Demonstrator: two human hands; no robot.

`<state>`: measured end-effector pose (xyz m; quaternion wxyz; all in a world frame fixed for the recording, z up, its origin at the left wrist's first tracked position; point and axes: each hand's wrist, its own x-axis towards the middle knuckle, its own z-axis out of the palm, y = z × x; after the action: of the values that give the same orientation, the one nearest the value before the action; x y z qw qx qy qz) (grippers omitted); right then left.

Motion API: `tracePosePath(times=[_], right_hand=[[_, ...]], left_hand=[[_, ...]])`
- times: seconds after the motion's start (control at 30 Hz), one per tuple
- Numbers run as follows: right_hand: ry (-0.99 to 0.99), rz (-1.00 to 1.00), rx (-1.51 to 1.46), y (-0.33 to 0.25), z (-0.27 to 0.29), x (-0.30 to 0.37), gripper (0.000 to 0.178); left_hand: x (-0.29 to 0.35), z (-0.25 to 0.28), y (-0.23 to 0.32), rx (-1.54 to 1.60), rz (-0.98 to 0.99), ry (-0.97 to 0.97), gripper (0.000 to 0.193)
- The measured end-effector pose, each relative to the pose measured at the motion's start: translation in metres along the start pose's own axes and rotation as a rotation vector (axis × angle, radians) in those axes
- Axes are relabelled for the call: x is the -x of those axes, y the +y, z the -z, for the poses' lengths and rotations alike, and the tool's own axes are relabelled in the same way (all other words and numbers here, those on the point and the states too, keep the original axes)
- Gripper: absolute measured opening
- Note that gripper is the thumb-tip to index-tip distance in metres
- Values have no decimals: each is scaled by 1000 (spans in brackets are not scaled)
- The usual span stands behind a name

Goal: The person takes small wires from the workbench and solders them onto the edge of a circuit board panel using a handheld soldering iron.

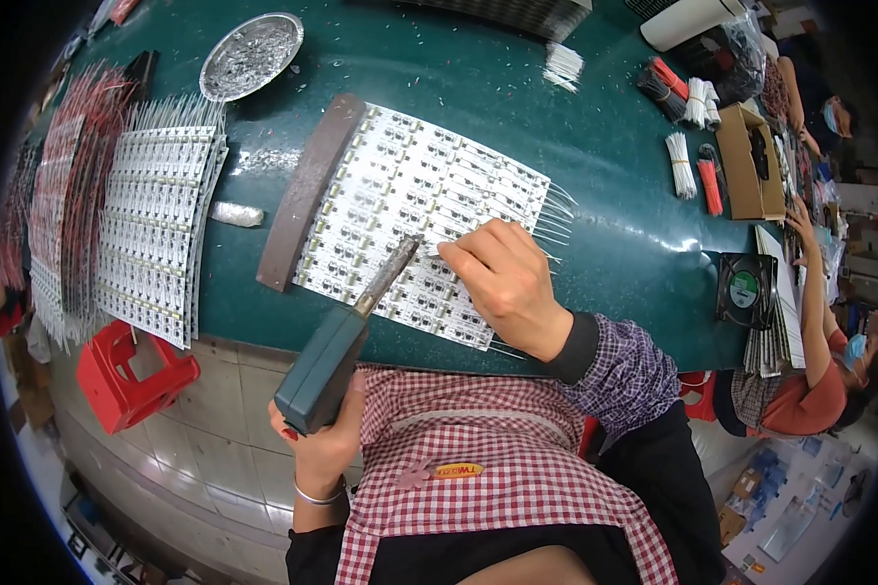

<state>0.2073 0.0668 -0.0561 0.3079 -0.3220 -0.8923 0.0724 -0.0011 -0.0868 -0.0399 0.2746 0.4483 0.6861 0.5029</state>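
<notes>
My left hand (330,444) is wrapped around the dark green body of a soldering gun (324,366). Its metal tip reaches over a white circuit board panel (385,180) covered with rows of small components. Close to the tip, my right hand (507,288) pinches what looks like a thin white wire, its fingertips just above the panel; most of the wire is hidden. Several white wires (556,216) lie across the panel's right part and stick out past its edge. Along the left edge of the panel runs a brown bar (302,205).
Wired panels (151,224) stand stacked at the left, beside a small wrapped bar (237,214). A metal dish (252,57) sits at the back. Wire bundles (680,166), a cardboard box (751,180) and a fan (744,291) are at right, near other people. Below left stands a red stool (117,385).
</notes>
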Motion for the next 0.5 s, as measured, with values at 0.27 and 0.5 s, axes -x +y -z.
tracePosePath(times=[0.27,0.5], right_hand=[[4,-14,-24,-1,-2,0,30],[-1,-29,-6,-2,-2,-1,28]], left_hand=[[-2,3,0,-14,3,-72,17],[-11,2,8,-109,-138,-122,17]])
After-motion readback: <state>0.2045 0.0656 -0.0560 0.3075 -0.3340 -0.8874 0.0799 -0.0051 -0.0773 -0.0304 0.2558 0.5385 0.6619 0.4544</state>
